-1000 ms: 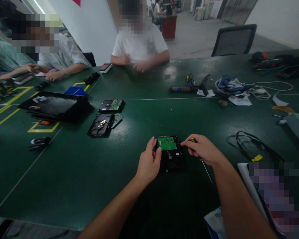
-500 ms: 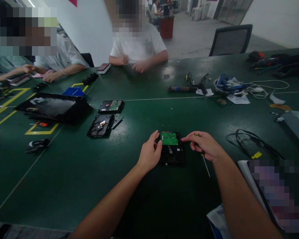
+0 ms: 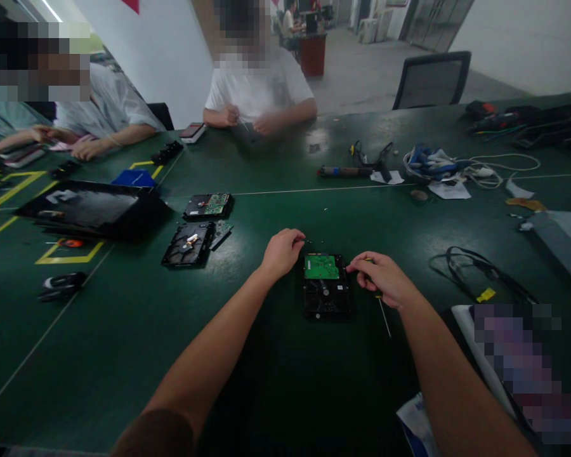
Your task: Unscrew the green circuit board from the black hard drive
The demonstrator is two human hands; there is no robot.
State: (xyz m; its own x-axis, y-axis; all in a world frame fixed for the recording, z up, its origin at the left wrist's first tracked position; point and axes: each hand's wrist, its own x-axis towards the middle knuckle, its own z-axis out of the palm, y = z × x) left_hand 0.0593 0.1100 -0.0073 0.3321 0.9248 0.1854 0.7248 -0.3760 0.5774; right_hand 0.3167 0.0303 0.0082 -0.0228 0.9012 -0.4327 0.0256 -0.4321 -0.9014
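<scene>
A hard drive (image 3: 330,301) lies flat in front of me, its green circuit board (image 3: 321,266) facing up at the far end. My left hand (image 3: 284,252) is just beyond the drive's far left corner, thumb and fingertips drawn together beside a few tiny screws (image 3: 321,242). Whatever those fingertips may pinch is too small to make out. At the drive's right edge, my right hand (image 3: 383,277) has its index fingertip against or close to the side. A screwdriver (image 3: 385,317) is tucked in that hand, its thin shaft pointing down toward me.
Left of my hands lie another hard drive (image 3: 208,205), an opened drive casing (image 3: 188,244) and a loose circuit board (image 3: 221,233). A black tray (image 3: 95,206) stands farther left. Black cables (image 3: 480,270) and a grey box (image 3: 564,244) are on the right. Several people sit across the table.
My left hand has let go of the drive's left side and moved up to the screws beyond it. My right hand stays at the right edge, still with the screwdriver.
</scene>
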